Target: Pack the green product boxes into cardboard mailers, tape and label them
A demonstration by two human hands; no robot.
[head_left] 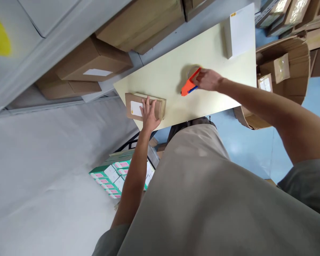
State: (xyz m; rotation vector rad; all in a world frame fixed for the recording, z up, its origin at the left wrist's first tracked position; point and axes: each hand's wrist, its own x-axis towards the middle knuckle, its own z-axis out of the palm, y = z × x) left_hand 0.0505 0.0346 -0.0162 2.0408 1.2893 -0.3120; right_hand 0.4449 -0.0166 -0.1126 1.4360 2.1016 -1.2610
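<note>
My left hand [150, 115] lies with fingers spread on top of a small brown cardboard box [129, 103], which has a white label [136, 108] and sits at the left end of the pale table. My right hand [206, 79] is closed around an orange tape dispenser [188, 86] with a blue part along its lower side. A roll of tape [192, 71] shows partly behind the dispenser's orange frame. The dispenser is over the middle of the table, to the right of the box and apart from it.
A white box [241, 32] stands at the table's [210, 46] far right corner. Shelves with brown cartons [96, 60] run along the far left side. A large open carton [296, 85] holding smaller boxes is on the right. Green-and-white boxes [109, 177] are stacked below left.
</note>
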